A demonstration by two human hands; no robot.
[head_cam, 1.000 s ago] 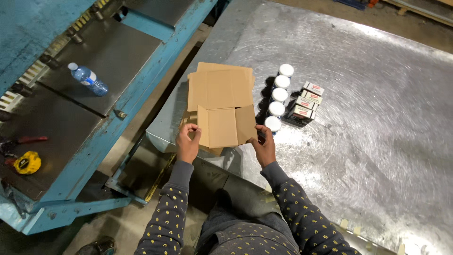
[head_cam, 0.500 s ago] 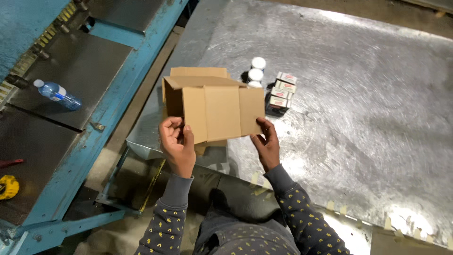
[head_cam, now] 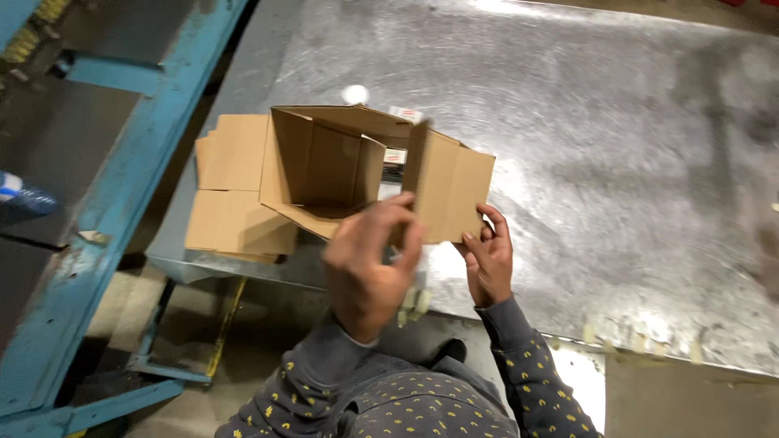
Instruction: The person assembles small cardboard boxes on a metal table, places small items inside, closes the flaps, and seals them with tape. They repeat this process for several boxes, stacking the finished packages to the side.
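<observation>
Since half a second ago the cardboard box (head_cam: 341,166) has been tipped so its open inside faces up, held above the metal table (head_cam: 617,146) edge and a stack of flat cardboard (head_cam: 231,191). Left hand (head_cam: 369,264) pinches the near flap, right hand (head_cam: 487,259) grips the side flap. Folding well likely means keeping both flaps square; it is plain brown, creased, empty.

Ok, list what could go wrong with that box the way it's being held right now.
1. The cardboard box is lifted half open, held by the left hand and right hand at its near flaps only; it could fold or slip.
2. It swings close above the small items behind it on the metal table and may knock them over.
3. The flat cardboard stack lies at the table's edge; a bump could push it off.
</observation>
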